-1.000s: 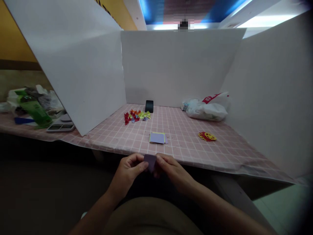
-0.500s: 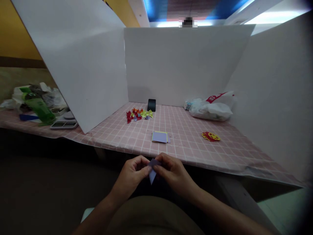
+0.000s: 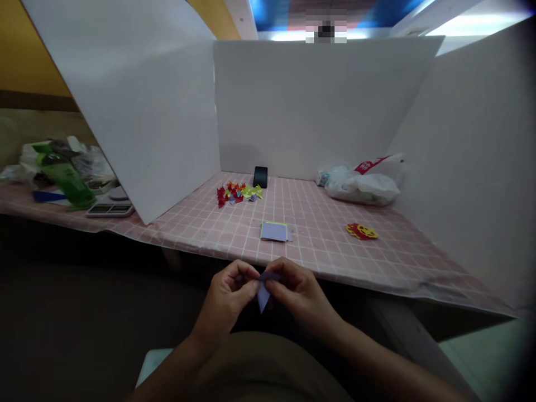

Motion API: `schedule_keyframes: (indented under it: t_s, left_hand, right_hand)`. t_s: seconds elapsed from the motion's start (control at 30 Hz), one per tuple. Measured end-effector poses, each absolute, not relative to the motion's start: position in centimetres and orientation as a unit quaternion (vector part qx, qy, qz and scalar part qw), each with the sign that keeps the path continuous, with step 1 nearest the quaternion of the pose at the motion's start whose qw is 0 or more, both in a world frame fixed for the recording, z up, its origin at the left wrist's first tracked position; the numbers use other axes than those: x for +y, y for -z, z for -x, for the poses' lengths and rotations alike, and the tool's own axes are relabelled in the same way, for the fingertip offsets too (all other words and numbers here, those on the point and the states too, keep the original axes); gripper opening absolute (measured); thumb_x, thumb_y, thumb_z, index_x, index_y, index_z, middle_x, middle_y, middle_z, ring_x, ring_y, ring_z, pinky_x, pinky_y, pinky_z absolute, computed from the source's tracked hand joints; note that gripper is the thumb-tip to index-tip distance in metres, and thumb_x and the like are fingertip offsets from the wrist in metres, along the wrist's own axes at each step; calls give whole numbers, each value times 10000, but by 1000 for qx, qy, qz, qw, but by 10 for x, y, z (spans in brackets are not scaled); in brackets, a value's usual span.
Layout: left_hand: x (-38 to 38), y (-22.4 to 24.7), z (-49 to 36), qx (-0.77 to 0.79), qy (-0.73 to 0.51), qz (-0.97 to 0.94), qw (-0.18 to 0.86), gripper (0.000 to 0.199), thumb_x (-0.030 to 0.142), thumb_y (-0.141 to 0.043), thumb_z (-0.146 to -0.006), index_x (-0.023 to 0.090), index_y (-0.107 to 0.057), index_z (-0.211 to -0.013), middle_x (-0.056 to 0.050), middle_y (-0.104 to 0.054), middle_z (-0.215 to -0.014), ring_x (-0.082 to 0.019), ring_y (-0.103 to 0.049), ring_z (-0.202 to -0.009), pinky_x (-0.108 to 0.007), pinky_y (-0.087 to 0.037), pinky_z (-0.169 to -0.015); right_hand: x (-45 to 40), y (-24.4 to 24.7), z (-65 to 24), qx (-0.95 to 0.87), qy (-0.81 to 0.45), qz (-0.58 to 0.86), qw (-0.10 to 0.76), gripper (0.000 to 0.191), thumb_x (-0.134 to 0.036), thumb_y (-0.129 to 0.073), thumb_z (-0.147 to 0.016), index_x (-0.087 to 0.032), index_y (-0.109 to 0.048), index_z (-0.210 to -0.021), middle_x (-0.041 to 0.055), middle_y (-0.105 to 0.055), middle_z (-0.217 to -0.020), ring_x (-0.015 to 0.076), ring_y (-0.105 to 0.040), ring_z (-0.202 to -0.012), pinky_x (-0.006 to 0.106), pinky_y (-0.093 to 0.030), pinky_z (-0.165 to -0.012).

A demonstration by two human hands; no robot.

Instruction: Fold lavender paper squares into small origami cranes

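Between both hands, just off the table's front edge, is a small folded purple paper (image 3: 263, 296) with a point facing down. My left hand (image 3: 228, 296) pinches its left side between thumb and fingers. My right hand (image 3: 297, 293) pinches the right side the same way. Beyond them on the table lies a stack of square papers (image 3: 274, 231), purple on top with yellow edges showing. Farther back sits a cluster of small folded paper pieces (image 3: 237, 193) in red, orange, yellow and purple.
A dark phone (image 3: 260, 177) leans at the back of the pink checked table (image 3: 310, 223). Red and yellow cut-outs (image 3: 362, 231) and a white plastic bag (image 3: 364, 187) lie right. White panels (image 3: 293, 106) surround the table; a green bottle (image 3: 67, 178) and scale (image 3: 110, 209) stand left.
The top of the purple paper has shifted towards the right and looks narrower between my fingers. Both hands keep their pinch. The view has tilted slightly.
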State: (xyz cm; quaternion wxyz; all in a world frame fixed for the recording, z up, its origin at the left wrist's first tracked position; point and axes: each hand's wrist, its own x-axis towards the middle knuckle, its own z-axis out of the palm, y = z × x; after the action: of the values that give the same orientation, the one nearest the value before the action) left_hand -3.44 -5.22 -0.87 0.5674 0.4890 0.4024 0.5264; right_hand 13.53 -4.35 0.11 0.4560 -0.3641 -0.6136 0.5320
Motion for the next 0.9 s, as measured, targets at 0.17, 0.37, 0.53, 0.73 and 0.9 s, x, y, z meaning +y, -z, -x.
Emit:
schedule_keyframes:
  t_s: [0.17,0.37,0.53,0.73,0.9]
  left_hand:
    - [-55,10,32,397,-536,-482,569,118,234,-743,-736,166,-651,-765,22,-614,-664,-101,-525,-605,-216,-421,-580]
    - [-60,13,29,376,-553,-454,588,75,232,-693,-773,175,-647,-790,28,-600,-668,-96,-514,-604,-217,-426,-591]
    - [-66,6,30,410,-545,-512,521,110,244,-702,-770,167,-635,-814,15,-601,-731,-105,-530,-652,-212,-431,-594]
    - [-67,7,28,402,-561,-494,529,156,236,-721,-748,175,-614,-844,25,-604,-723,-98,-533,-645,-202,-436,-593]
    - [-67,11,29,386,-528,-446,611,184,294,-735,-764,156,-661,-861,6,-650,-695,-106,-575,-624,-216,-452,-599]
  right_hand:
    - [-46,-1,-133,-572,-584,344,462,57,-224,-657,-827,-188,-621,-852,-44,-636,-619,93,-605,-498,210,-478,-512]
    - [-47,3,-134,-587,-571,314,481,54,-201,-632,-845,-188,-679,-869,-35,-643,-643,90,-617,-519,211,-499,-529]
    - [-49,-2,-133,-644,-497,352,463,36,-162,-662,-789,-177,-652,-820,-28,-619,-670,88,-589,-567,193,-460,-528]
    - [-52,0,-131,-630,-502,375,459,30,-193,-615,-825,-187,-631,-850,-51,-556,-612,76,-513,-463,189,-409,-450]
    - [-53,4,-135,-670,-452,355,469,66,-173,-608,-853,-200,-667,-863,-22,-622,-661,100,-565,-527,209,-446,-491]
